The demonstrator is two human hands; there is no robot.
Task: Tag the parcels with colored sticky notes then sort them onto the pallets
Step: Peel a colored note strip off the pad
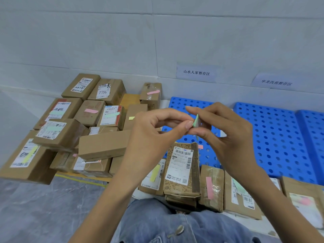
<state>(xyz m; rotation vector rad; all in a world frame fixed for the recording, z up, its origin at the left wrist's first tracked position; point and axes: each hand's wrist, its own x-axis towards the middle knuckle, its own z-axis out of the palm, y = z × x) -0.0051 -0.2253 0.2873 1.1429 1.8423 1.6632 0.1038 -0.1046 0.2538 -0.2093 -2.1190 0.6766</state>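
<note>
Hands together, mid-frame, both clamped on one item. Left hand pinches the green sticky-note pad between thumb and forefinger. Right hand grips the same pad from the opposite side, fingers curled round it. The pad is held edge-on to the camera: pale green, small, a thin stack. Cannot tell whether a sheet is peeled.

Directly below the hands is a printed brown parcel with crumpled wrap and a white barcoded shipping label on its top face. Touching its left side is a parcel with a yellow note. On its right is a parcel with a pink note, then a parcel with a green note, all in one tight row. A small pink scrap sits at the printed parcel's far corner; cannot tell what it sticks to.

Behind the hands is a blue pallet with a perforated top. To the right of the right hand is a second blue pallet, and a third at the frame edge. Cannot tell whether the parcel row rests on a pallet edge or on the floor.

Left of the left hand is a pile of cardboard boxes, stacked in layers. Several carry pink, green or yellow notes on or beside their labels.

Above the pallets, two paper signs are on the wall. Jeans are below the hands.
</note>
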